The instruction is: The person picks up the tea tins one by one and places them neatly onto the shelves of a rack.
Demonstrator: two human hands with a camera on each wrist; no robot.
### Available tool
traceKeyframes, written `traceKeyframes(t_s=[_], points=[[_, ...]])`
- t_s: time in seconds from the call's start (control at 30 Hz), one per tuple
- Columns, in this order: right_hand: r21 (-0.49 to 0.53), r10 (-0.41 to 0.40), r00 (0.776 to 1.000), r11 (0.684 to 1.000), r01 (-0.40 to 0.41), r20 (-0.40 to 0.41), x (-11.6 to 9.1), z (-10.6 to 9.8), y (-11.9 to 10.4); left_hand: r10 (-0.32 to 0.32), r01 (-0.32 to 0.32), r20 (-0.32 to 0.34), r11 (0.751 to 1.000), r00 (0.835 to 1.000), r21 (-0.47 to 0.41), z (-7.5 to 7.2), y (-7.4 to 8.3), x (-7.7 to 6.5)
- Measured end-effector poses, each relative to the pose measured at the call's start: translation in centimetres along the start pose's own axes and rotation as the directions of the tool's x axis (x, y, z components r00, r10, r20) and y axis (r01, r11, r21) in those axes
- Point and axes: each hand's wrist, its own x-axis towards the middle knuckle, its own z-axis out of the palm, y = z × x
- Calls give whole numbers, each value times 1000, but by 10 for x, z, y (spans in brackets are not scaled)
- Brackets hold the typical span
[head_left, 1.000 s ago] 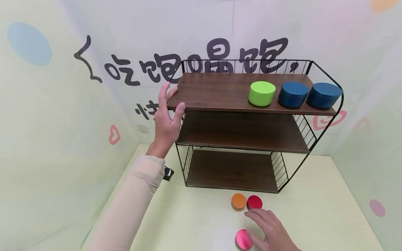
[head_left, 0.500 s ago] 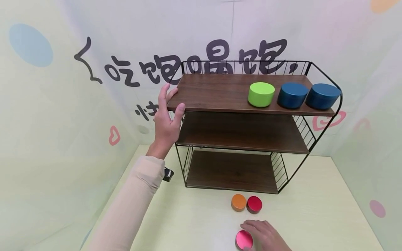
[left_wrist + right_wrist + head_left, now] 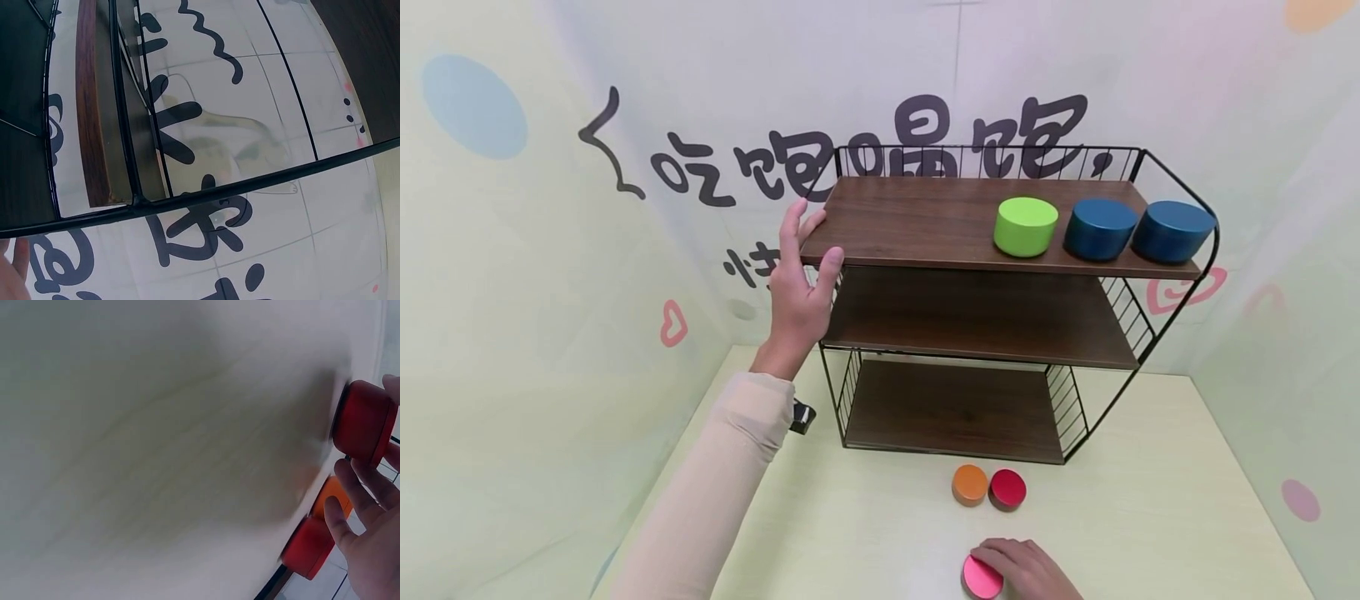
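Note:
My left hand [image 3: 799, 296] grips the top left corner of a three-tier rack [image 3: 917, 221] with brown boards and a black wire frame, thumb at the front edge, fingers along the side. In the left wrist view, only part of that hand [image 3: 14, 272] shows beside a black rod. On the table, my right hand [image 3: 1026, 568] holds a round pink tin [image 3: 982, 580] from its right side. The right wrist view shows this tin [image 3: 362, 422] as darker red, between thumb and fingers. Farther off, an orange tin [image 3: 970, 485] and a red tin [image 3: 1008, 490] stand side by side.
On the rack's top board stand a green tin [image 3: 1026, 227] and two blue tins [image 3: 1101, 229] toward the right end. A small black object [image 3: 802, 417] lies left of the rack. Printed cloth walls [image 3: 550, 292] enclose the pale table [image 3: 1157, 500].
My right hand has drawn back from near the red tin and closed in on the pink tin, which stays about where it was. The left hand and the rack have not moved.

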Motion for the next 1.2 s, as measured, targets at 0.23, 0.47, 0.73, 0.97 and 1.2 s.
traceKeyframes(t_s=[0.23,0.47,0.73,0.97,1.2], points=[[6,8,1000,1000,-8,-11,2,1,-1,-3,3,3,1000,1000,11,0,1,0],[-7,-29,999,1000,29,-31,3,-1,0,-14,14,17,1000,1000,15,0,2,-1],[-104,-109,989,990,99,-97,11,-12,1,10,-10,-10,1000,1000,9,1,1,1],[-205,-324,877,942,265,-355,23,-24,8,5,-5,-10,1000,1000,4,0,1,0],[-251,-359,856,927,280,-371,35,-44,10,-4,4,4,1000,1000,2,-1,2,0]])
